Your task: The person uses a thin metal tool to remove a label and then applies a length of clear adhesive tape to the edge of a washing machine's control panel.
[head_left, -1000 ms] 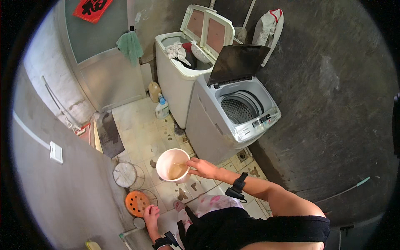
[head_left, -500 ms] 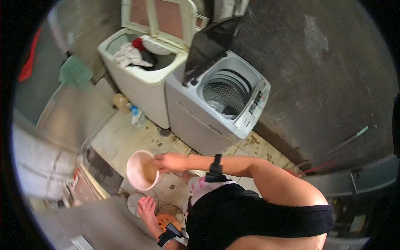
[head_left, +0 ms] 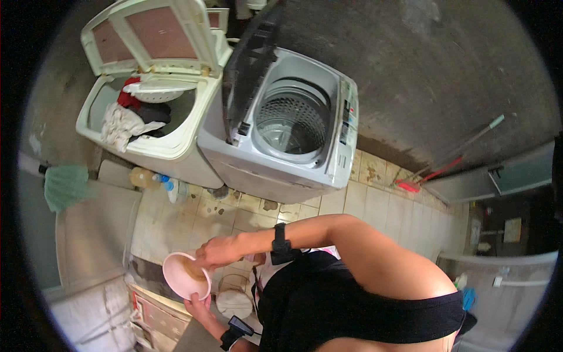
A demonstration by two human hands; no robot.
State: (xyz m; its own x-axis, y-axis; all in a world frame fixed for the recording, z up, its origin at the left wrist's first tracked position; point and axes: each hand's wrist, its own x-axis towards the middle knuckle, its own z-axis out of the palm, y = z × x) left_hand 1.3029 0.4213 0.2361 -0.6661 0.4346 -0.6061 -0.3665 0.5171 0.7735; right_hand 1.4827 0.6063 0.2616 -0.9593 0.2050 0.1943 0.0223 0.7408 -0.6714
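A pale pink bucket [head_left: 175, 271] is tilted in front of me, with something yellowish brown [head_left: 194, 270] inside against its wall. My right hand [head_left: 220, 252] is closed on the bucket's rim, its fingertips reaching over the edge and partly hidden. Against the lower side of the same bucket, my left hand [head_left: 199, 306] grips near the rim, the thumb and fingers partly out of sight. Both wrists wear black straps. Just right of the left hand, a round whitish lid or container [head_left: 234, 303] stands low by the floor.
A grey top-loading washing machine [head_left: 258, 176] has its dark lid up and a bare drum. Beside it, a white washing machine [head_left: 187, 138] holds clothes [head_left: 126, 124]. Bottles [head_left: 170, 186] stand by its base. A red broom [head_left: 409, 186] leans at the right wall. A green cloth [head_left: 65, 186] hangs left.
My left hand has risen from below the bucket and taken hold of it. The bucket and right hand have shifted slightly left and down in view. The view has turned toward the right.
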